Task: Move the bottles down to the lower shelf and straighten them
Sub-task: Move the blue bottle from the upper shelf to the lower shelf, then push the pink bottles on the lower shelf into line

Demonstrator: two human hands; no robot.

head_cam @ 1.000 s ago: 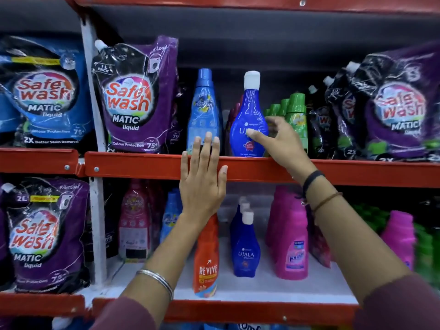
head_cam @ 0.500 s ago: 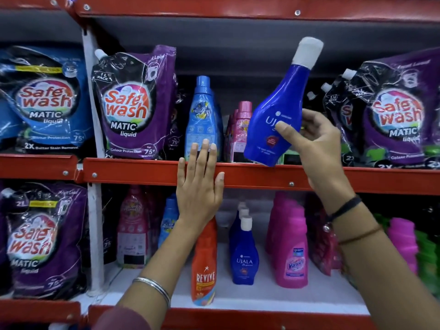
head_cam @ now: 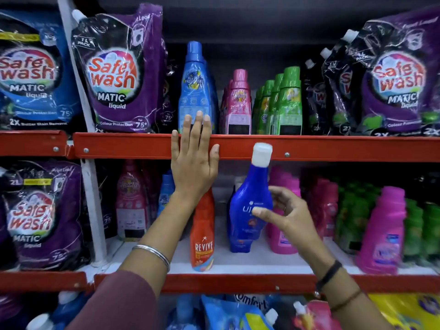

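**Inspector:** Two hands in view. State what each is doing, starting from the hand.

**Me:** My right hand [head_cam: 289, 216] is closed round the dark blue bottle [head_cam: 248, 210], thumb across the front label, fingers behind its waist. I grip it at the narrow part because the body flares below, so it will not slide through. The bottle is at the level of the lower shelf [head_cam: 250, 260], tilted, its white cap [head_cam: 262, 154] leaning right and overlapping the red edge of the upper shelf [head_cam: 333, 148]. Whether its base touches the shelf board I cannot tell; another blue bottle [head_cam: 239, 244] just behind hides it.

**Inspector:** And the left?

**Me:** My left hand [head_cam: 194, 160] holds nothing. It is open and flat, fingers spread, pressed on the red edge with fingertips over the base of the light blue bottle [head_cam: 196, 91]. I judge that is to steady myself.

**Inspector:** Surroundings?

**Me:** An orange bottle [head_cam: 202, 234] stands just left of the one I hold, pink bottles [head_cam: 283, 234] just right. The gap between is narrow, hence the tilt going in.

**Inspector:** Outstanding work?

**Me:** This bottle needs setting upright, label forward. Pink bottles [head_cam: 238, 103] and green bottles [head_cam: 285, 103] are on the upper shelf; I judge they may follow.
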